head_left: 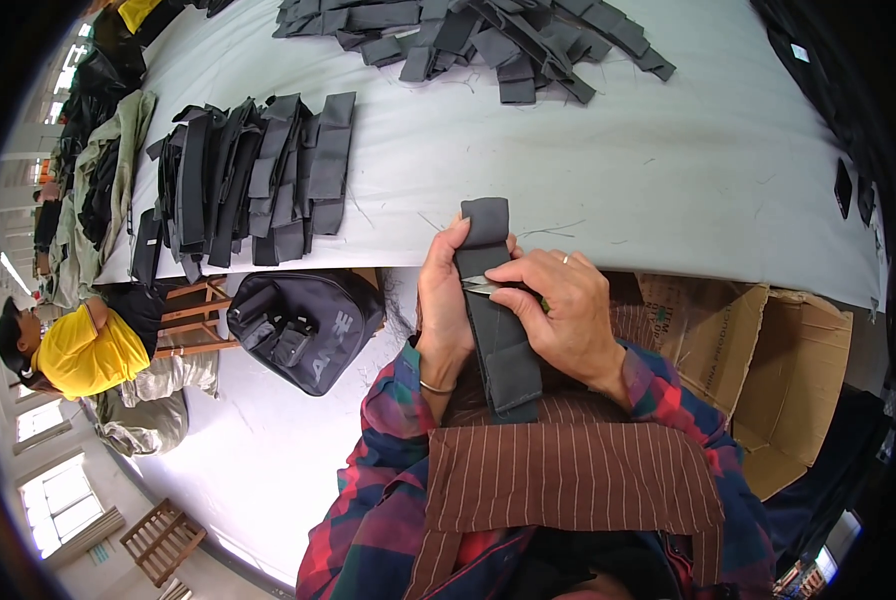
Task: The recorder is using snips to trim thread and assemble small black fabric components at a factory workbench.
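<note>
My left hand point(442, 300) grips a long dark grey fabric strap point(498, 340) by its left edge, thumb up near the folded top end. The strap runs from above the table edge down onto my lap. My right hand point(558, 310) holds small metal snips point(483, 287) whose blades point left against the strap's middle. A ring shows on the right hand and a thin bangle circles the left wrist.
White table point(618, 170) holds a stack of dark straps point(258, 175) at left and a loose heap of straps point(488, 40) at the far edge. A black bag point(303, 325) rests on a wooden stool. Open cardboard box point(768, 370) sits at right. A person in yellow point(78, 350) is far left.
</note>
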Demonstrator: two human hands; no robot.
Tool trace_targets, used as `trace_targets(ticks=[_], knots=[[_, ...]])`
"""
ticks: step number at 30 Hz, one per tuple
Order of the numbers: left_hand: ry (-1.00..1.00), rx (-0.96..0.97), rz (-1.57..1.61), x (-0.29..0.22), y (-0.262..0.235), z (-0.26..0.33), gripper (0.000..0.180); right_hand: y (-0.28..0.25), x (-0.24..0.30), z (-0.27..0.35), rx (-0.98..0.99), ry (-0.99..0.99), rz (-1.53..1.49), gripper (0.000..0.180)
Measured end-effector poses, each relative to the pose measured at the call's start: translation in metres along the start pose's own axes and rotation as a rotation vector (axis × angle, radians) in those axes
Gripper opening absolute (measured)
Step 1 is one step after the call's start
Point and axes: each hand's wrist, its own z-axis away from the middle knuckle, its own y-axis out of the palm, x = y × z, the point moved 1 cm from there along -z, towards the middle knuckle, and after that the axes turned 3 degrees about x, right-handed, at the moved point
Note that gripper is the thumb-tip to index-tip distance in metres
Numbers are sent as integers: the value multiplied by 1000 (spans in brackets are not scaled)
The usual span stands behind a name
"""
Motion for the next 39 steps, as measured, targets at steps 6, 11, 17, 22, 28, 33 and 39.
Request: trace_targets(ticks=[6,11,17,22,28,33,39], knots=[[-23,-56,-25,-3,4,2,31,-4,-19,-3,-175,83,-129,9],[-4,48,-20,-8,-11,1,33,-24,-19,2,49,46,-57,15],[-13,97,113,-5,-7,1,37,-9,-14,11,38,17,-5,15],[17,22,-14,-2,-2,2,29,4,-23,16,-7,395,-696,18],[30,113,-334,2,-2,10,22,-6,-16,-3,6,438,-802,28],[-124,175,-433,9,3,31,44,-9,-49,-10,-66,478,-863,10],[-115,41,-279,8,-30,37,46,-24,-46,-4,-4,451,-1242,7]])
